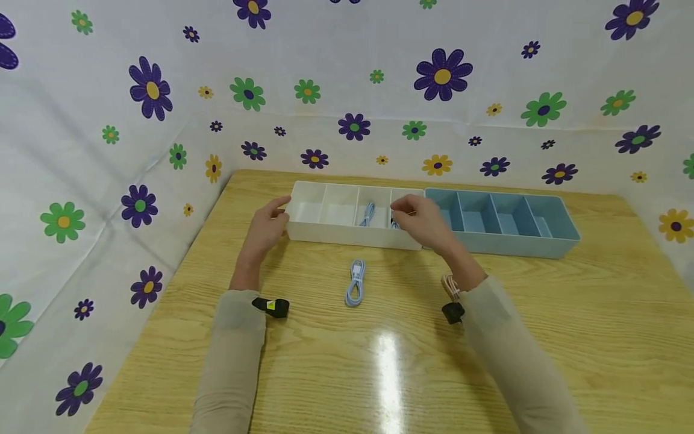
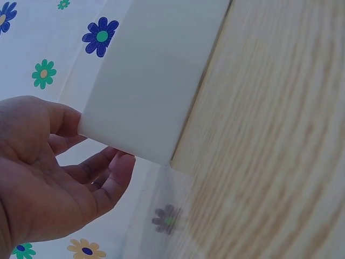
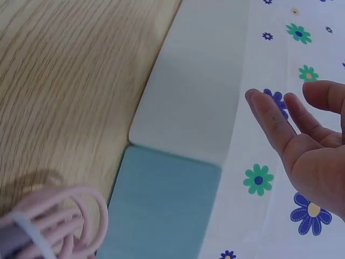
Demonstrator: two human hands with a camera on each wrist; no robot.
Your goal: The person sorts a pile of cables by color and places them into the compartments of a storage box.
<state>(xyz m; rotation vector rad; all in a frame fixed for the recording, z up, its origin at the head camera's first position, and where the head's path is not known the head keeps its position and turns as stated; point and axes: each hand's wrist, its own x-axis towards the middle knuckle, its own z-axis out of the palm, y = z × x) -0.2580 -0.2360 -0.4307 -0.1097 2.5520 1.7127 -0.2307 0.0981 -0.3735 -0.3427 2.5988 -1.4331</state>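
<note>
My left hand (image 1: 268, 224) is at the left end of the white tray (image 1: 347, 238), fingers relaxed and spread; the left wrist view shows the thumb at the tray's corner w/ the other fingers just below it, but not curled round it. My right hand (image 1: 420, 220) hovers over the tray's right end, fingers straight and loose, holding nothing; the right wrist view shows it apart from the tray wall. The white tray sits on the worktop (image 1: 596, 313) near the far edge, w/ four compartments. A blue cable (image 1: 368, 214) lies coiled in the third compartment from the left. Something dark shows in the fourth, mostly hidden by my right hand, can't tell what. A blue tray (image 1: 547, 244) stands touching the white one's right end, also divided. Nearer me, a 2nd blue cable (image 1: 355, 283) lies on the worktop, well apart from the trays, approx. between my forearms. A pink cable (image 3: 54, 221) lies coiled just beside the blue tray's front, under my right wrist.
</note>
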